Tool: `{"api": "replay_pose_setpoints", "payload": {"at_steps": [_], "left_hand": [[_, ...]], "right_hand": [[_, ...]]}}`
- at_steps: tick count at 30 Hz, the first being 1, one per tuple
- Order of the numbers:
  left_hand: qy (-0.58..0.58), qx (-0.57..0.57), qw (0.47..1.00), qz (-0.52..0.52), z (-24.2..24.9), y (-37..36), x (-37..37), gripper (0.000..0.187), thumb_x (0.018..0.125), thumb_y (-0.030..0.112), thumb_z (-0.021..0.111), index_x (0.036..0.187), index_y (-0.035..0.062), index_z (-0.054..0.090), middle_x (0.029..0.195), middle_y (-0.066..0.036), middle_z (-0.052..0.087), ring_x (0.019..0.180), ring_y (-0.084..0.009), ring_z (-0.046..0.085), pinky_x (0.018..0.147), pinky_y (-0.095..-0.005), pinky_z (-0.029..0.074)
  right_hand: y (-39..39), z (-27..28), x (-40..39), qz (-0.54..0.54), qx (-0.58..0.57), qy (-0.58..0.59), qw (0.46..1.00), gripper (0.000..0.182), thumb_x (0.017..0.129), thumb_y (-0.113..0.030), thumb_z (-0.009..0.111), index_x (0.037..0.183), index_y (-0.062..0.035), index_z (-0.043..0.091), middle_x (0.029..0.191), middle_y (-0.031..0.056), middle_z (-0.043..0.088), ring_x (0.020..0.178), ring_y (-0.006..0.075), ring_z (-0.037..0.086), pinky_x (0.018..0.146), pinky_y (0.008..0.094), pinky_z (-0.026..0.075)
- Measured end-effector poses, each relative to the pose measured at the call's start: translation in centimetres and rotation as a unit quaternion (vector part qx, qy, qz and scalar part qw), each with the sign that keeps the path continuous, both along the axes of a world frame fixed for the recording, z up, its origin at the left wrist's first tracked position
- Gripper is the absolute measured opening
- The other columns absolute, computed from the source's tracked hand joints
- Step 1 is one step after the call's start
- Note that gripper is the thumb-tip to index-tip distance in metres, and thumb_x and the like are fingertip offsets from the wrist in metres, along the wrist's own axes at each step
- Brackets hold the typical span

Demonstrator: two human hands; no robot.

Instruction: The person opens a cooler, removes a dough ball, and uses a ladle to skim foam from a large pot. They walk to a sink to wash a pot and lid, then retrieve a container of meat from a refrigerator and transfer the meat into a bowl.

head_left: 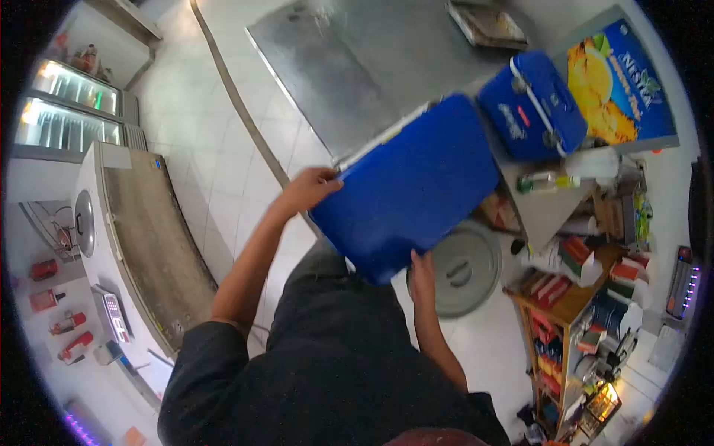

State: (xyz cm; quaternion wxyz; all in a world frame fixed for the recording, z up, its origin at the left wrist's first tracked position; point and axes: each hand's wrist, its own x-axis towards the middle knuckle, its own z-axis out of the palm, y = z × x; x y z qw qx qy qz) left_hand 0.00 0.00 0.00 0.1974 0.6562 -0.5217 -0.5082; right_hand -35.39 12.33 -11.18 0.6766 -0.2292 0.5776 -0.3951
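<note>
A large blue cooler (409, 178) is in front of my body, tilted, its far side against the edge of the metal table (297, 56). My left hand (311, 189) grips its left corner, with the thumb on the blue face. At its near right corner, my right hand (422, 273) holds the lower edge, and some of those fingers are hidden behind it. A smaller blue cooler (532, 108) with a white handle sits just beyond, on the right. Under the big cooler's right side is a round grey lid (462, 271), perhaps of a bin.
A metal tray (487, 26) lies at the table's far end. To the right are a bottle (548, 182), a yellow-and-blue sign (621, 82) and a wooden shelf (554, 316) full of boxes. On the left stand a long counter (145, 223) and lit fridges (71, 108).
</note>
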Motion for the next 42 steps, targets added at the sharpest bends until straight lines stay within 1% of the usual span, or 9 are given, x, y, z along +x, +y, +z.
{"api": "replay_pose_setpoints", "payload": {"at_steps": [2, 8, 14, 21, 23, 27, 30, 34, 42], "left_hand": [[-0.103, -0.012, 0.994, -0.025, -3.9, -2.5, 2.0, 0.053, 0.096, 0.043, 0.067, 0.126, -0.0012, 0.067, 0.113, -0.019, 0.073, 0.099, -0.0286, 0.07, 0.09, -0.0416, 0.054], [0.087, -0.03, 0.996, 0.006, 4.6, -1.0, 3.4, 0.051, 0.1, 0.04, 0.063, 0.131, -0.0002, 0.064, 0.125, -0.02, 0.068, 0.113, -0.028, 0.066, 0.098, -0.04, 0.052], [0.001, -0.081, 0.996, 0.042, -2.2, 1.9, 22.7, 0.05, 0.1, 0.039, 0.063, 0.13, -0.0015, 0.063, 0.126, -0.021, 0.067, 0.118, -0.0322, 0.065, 0.1, -0.0422, 0.051], [-0.082, 0.014, 0.982, 0.168, -4.7, 10.5, 44.0, 0.052, 0.097, 0.04, 0.066, 0.128, -0.0016, 0.064, 0.123, -0.023, 0.068, 0.115, -0.0367, 0.066, 0.098, -0.0437, 0.052], [-0.065, 0.002, 0.978, 0.199, -3.9, 10.1, 48.1, 0.051, 0.097, 0.038, 0.067, 0.129, -0.0017, 0.063, 0.124, -0.022, 0.068, 0.113, -0.0347, 0.067, 0.096, -0.0421, 0.053], [-0.052, -0.026, 0.969, 0.242, -3.0, 5.0, 54.8, 0.049, 0.098, 0.036, 0.067, 0.129, -0.0015, 0.062, 0.127, -0.022, 0.066, 0.113, -0.0326, 0.068, 0.095, -0.0406, 0.054], [-0.021, -0.047, 0.967, 0.25, -2.9, -0.9, 58.7, 0.048, 0.099, 0.035, 0.066, 0.13, -0.0008, 0.062, 0.128, -0.022, 0.066, 0.114, -0.0325, 0.067, 0.097, -0.04, 0.052], [-0.011, -0.054, 0.973, 0.223, -1.4, -10.4, 65.5, 0.047, 0.099, 0.033, 0.065, 0.13, -0.0021, 0.062, 0.129, -0.022, 0.066, 0.115, -0.0319, 0.067, 0.099, -0.0401, 0.052], [-0.151, 0.159, 0.959, 0.181, -17.6, -21.0, 86.4, 0.054, 0.096, 0.04, 0.065, 0.123, -0.0072, 0.065, 0.115, -0.026, 0.071, 0.113, -0.034, 0.068, 0.098, -0.0403, 0.052]], "right_hand": [[-2.2, -3.1, 2.4, 0.033, -0.125, 0.139, 0.982, 0.075, 0.099, -0.018, 0.063, 0.159, 0.002, 0.022, 0.16, 0.0195, 0.034, 0.147, 0.0336, 0.032, 0.122, 0.0404, 0.022], [-5.0, 11.7, 7.9, 0.108, -0.175, 0.513, 0.833, 0.078, 0.099, -0.025, 0.061, 0.161, -0.0018, 0.02, 0.164, 0.0288, 0.022, 0.154, 0.0407, 0.02, 0.125, 0.0466, 0.018], [-10.9, 11.5, 26.1, 0.237, -0.301, 0.396, 0.834, 0.048, 0.097, -0.019, 0.064, 0.14, 0.0007, 0.057, 0.135, 0.023, 0.063, 0.126, 0.0348, 0.061, 0.106, 0.0407, 0.046], [-15.4, 3.9, 41.8, 0.467, -0.27, 0.408, 0.737, 0.042, 0.096, -0.028, 0.065, 0.131, -0.0049, 0.065, 0.123, 0.02, 0.07, 0.115, 0.0325, 0.067, 0.096, 0.041, 0.052], [-15.9, -2.6, 42.0, 0.427, -0.232, 0.361, 0.796, 0.046, 0.096, -0.034, 0.064, 0.131, -0.0028, 0.064, 0.123, 0.0214, 0.069, 0.114, 0.0327, 0.067, 0.095, 0.0407, 0.052], [-13.2, -13.6, 40.4, 0.246, 0.125, 0.2, 0.94, 0.045, 0.093, -0.034, 0.068, 0.123, -0.0009, 0.069, 0.116, 0.0142, 0.072, 0.1, 0.0218, 0.067, 0.087, 0.0363, 0.053], [-14.4, -10.1, 45.8, 0.203, 0.348, 0.105, 0.909, 0.033, 0.093, -0.03, 0.068, 0.111, -0.0027, 0.075, 0.107, 0.0093, 0.073, 0.091, 0.0189, 0.065, 0.08, 0.0374, 0.052], [-22.1, -11.4, 54.0, 0.309, 0.303, 0.105, 0.895, 0.032, 0.094, -0.03, 0.067, 0.109, -0.0025, 0.075, 0.106, 0.0094, 0.073, 0.091, 0.019, 0.065, 0.08, 0.0377, 0.052], [-41.4, -11.2, 66.9, 0.429, 0.117, 0.17, 0.879, 0.031, 0.094, -0.029, 0.066, 0.107, -0.0023, 0.076, 0.105, 0.0096, 0.073, 0.091, 0.0193, 0.065, 0.079, 0.0382, 0.052]]}}
